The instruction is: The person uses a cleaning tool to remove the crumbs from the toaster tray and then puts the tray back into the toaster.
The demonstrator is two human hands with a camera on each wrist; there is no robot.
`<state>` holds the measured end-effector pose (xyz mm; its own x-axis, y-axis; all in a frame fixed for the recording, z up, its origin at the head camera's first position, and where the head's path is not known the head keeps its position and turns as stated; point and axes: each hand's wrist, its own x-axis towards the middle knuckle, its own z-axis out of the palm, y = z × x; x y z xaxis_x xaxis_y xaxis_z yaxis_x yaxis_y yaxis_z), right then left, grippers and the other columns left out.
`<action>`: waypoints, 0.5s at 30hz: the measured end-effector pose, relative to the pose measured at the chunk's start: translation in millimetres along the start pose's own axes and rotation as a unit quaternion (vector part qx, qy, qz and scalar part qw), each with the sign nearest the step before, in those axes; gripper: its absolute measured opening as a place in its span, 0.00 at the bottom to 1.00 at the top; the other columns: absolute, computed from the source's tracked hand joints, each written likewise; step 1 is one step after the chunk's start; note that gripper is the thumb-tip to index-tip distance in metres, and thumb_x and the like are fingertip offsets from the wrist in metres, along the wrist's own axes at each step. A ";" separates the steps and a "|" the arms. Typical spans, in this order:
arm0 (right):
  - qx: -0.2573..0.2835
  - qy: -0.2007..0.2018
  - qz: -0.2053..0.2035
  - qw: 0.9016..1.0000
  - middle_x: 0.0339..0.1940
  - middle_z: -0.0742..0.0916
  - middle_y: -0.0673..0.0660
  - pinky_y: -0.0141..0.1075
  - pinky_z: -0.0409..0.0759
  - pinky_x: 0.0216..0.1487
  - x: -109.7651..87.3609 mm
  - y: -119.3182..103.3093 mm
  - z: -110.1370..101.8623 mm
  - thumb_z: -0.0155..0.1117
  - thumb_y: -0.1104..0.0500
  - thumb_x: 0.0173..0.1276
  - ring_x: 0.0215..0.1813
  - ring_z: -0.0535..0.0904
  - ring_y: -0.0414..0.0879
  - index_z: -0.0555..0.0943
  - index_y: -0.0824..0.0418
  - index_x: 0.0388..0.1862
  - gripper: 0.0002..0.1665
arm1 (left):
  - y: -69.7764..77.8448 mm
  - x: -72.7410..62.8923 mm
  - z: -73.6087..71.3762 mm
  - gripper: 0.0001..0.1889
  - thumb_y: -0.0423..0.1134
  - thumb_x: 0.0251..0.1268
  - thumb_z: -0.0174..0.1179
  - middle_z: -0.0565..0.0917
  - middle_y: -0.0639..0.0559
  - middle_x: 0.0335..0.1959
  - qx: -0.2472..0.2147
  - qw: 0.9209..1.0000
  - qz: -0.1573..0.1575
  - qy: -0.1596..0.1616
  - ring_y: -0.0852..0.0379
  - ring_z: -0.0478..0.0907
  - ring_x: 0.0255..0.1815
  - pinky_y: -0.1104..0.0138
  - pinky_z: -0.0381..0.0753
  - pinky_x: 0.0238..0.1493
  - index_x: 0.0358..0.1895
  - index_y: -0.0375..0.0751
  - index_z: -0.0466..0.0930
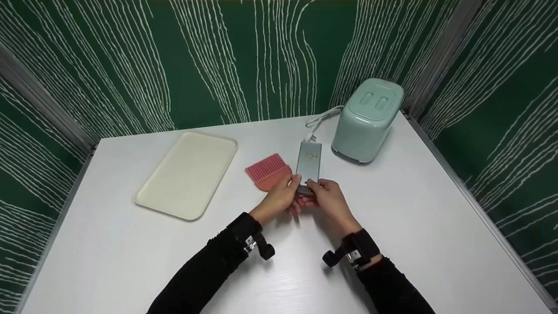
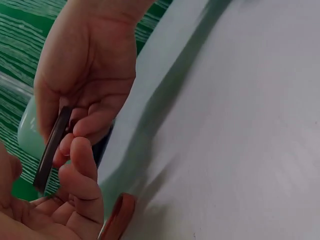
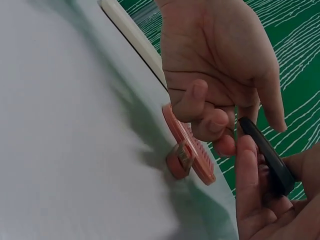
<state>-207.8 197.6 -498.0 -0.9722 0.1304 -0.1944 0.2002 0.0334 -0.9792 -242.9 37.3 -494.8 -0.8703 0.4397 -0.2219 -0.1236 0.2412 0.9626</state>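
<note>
A long flat item (image 1: 309, 162) with a pale blue-grey face, small yellow marks near its far end and a dark ribbed near end is held up between both hands. My left hand (image 1: 281, 193) grips its near left corner, thumb on top and fingers below. From the other side my right hand (image 1: 330, 198) holds the near end, thumb pressed on its face. Seen edge-on in the right wrist view, the item (image 3: 267, 155) is thin and dark. Just left of the hands a brush (image 1: 267, 168) with pink bristles and an orange handle lies on the table.
A mint-green toaster (image 1: 368, 120) stands at the back right, its white cord (image 1: 324, 115) and plug lying behind the held item. To the left lies a cream tray (image 1: 187, 174) on the white table (image 1: 287, 279). Green patterned walls (image 1: 279, 61) rise around the back and sides.
</note>
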 end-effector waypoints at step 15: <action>-0.112 0.021 -0.053 0.992 0.22 0.76 0.47 0.31 0.69 0.29 4.5 -11.7 44.3 0.61 0.52 0.82 0.28 0.71 0.41 0.76 0.58 0.25 0.22 | 0.6 -12.2 -12.8 0.15 0.47 0.92 0.43 0.82 0.50 0.17 -0.109 0.991 0.028 0.077 0.62 0.76 0.09 0.72 0.72 0.12 0.60 0.39 0.68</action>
<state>-219.9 153.8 -490.0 -0.9843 0.1555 -0.0839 0.1239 0.2685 -0.9553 -238.5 21.1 -489.5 -0.9390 0.3058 -0.1573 -0.1587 0.0205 0.9871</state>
